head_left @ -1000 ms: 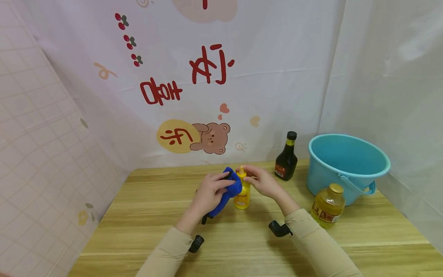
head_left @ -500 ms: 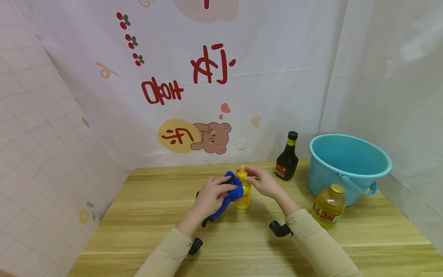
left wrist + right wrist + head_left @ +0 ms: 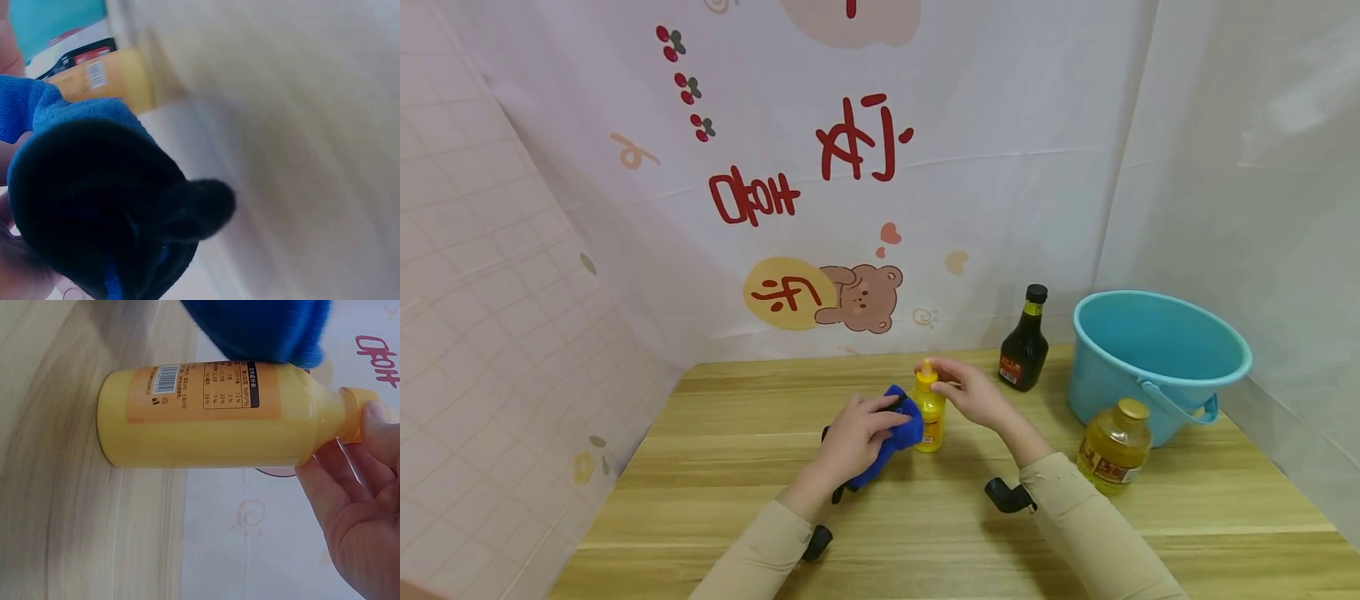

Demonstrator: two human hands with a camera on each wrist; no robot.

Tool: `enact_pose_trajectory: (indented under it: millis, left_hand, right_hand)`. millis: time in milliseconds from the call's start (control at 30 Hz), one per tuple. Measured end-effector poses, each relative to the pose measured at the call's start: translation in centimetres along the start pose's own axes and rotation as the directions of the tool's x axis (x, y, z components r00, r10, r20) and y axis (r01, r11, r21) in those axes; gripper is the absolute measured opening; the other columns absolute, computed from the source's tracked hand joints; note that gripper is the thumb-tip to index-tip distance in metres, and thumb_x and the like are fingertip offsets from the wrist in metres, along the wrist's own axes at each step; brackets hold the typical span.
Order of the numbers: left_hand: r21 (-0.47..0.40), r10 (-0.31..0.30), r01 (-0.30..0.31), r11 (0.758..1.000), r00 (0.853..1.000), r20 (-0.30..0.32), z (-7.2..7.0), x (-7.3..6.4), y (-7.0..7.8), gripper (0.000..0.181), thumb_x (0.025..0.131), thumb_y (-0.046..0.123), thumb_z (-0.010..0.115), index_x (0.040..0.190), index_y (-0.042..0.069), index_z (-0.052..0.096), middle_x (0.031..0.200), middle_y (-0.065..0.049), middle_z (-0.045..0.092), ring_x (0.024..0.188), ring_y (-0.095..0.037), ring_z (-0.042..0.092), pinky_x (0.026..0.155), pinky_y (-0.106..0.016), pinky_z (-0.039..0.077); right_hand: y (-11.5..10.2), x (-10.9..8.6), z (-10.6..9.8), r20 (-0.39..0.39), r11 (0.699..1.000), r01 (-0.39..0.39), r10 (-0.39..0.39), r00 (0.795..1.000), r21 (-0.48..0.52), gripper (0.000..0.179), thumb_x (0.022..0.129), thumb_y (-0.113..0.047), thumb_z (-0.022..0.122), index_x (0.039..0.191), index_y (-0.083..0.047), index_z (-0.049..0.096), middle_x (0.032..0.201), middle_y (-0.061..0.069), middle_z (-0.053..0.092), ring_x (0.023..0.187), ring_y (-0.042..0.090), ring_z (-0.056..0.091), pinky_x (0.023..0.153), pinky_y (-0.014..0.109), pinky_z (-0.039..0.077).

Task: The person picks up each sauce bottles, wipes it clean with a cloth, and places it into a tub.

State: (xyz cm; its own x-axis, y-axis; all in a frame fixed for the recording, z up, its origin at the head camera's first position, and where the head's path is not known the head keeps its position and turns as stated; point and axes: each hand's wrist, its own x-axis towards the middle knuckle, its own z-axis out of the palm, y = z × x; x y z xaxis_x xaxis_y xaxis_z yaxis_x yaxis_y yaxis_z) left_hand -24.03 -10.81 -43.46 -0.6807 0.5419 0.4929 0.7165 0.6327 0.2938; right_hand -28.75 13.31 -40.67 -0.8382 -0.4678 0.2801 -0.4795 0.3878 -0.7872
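A yellow squeeze bottle [image 3: 931, 421] with a pointed nozzle stands upright on the wooden table. My right hand [image 3: 977, 393] holds it at the neck, thumb on the collar below the nozzle in the right wrist view. With my left hand [image 3: 856, 436] I grip a bunched blue cloth [image 3: 910, 423] with black edging, its fluffy side against the bottle's left flank. The right wrist view has the cloth [image 3: 269, 328] across the upper part of the printed label [image 3: 200, 400]. Dark edging [image 3: 75, 169] hides much of the left wrist view, and the far fingers are hidden.
Behind and to the right stands a dark sauce bottle [image 3: 1022, 354] with a black cap. A light blue bucket [image 3: 1101, 371] is farther right, with a golden-capped oil bottle [image 3: 1114, 450] in front. A printed white curtain [image 3: 1000, 167] hangs behind the table [image 3: 737, 467].
My left hand has slid the blue cloth down the bottle's side, from near its shoulder to mid-body. My right hand keeps its hold on the neck, and the bottle stays upright in place.
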Motion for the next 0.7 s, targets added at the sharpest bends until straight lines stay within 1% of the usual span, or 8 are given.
enact_pose_trajectory:
  millis: [200,367,500,600,700]
  left_hand:
    - [0.017,0.003,-0.004,1.0,0.999,0.042,0.9,-0.4,-0.4,0.031,0.089,0.003,0.072,0.114,0.021,0.077,0.132,-0.007,0.063,0.11,-0.03,0.059,0.091,-0.043,0.052]
    - [0.038,0.01,-0.013,0.999,0.996,0.085,1.1,-0.4,-0.5,0.032,0.088,0.002,0.073,0.113,0.02,0.077,0.131,-0.007,0.064,0.111,-0.031,0.059,0.093,-0.045,0.051]
    - [0.056,0.011,-0.017,0.998,0.993,0.114,1.3,-0.4,-0.5,0.031,0.088,0.002,0.073,0.113,0.02,0.077,0.13,-0.007,0.064,0.112,-0.032,0.059,0.094,-0.044,0.051]
    - [0.078,0.006,-0.017,0.997,0.99,0.143,1.5,-0.4,-0.5,0.031,0.089,0.003,0.072,0.113,0.02,0.077,0.129,-0.007,0.065,0.111,-0.031,0.059,0.093,-0.043,0.051]
    - [0.104,-0.006,-0.014,0.994,0.983,0.183,1.7,-0.3,-0.5,0.03,0.089,0.004,0.073,0.114,0.021,0.077,0.129,-0.007,0.065,0.109,-0.03,0.059,0.092,-0.041,0.051]
  right_hand:
    - [0.1,0.0,0.0,-0.006,1.0,-0.001,0.001,1.0,-0.007,0.036,0.101,-0.004,0.055,0.136,-0.001,0.057,0.132,0.011,0.062,0.116,0.031,0.06,0.1,0.053,0.046]
    - [0.1,0.0,0.0,-0.007,1.0,0.01,-0.01,1.0,-0.009,0.035,0.1,-0.003,0.055,0.136,0.0,0.057,0.132,0.011,0.062,0.115,0.031,0.06,0.1,0.053,0.045]
    - [0.2,0.0,0.0,-0.012,1.0,0.019,-0.019,1.0,-0.02,0.035,0.1,-0.003,0.055,0.136,0.0,0.057,0.132,0.012,0.062,0.115,0.032,0.061,0.1,0.053,0.046]
    - [0.1,-0.1,0.0,-0.013,0.999,0.021,-0.022,1.0,-0.027,0.036,0.1,-0.003,0.055,0.136,-0.001,0.057,0.132,0.012,0.062,0.114,0.032,0.061,0.099,0.054,0.046]
    - [0.0,-0.1,0.0,-0.013,0.999,0.019,-0.019,1.0,-0.028,0.036,0.1,-0.003,0.055,0.136,-0.001,0.057,0.132,0.012,0.062,0.114,0.032,0.061,0.099,0.054,0.046]
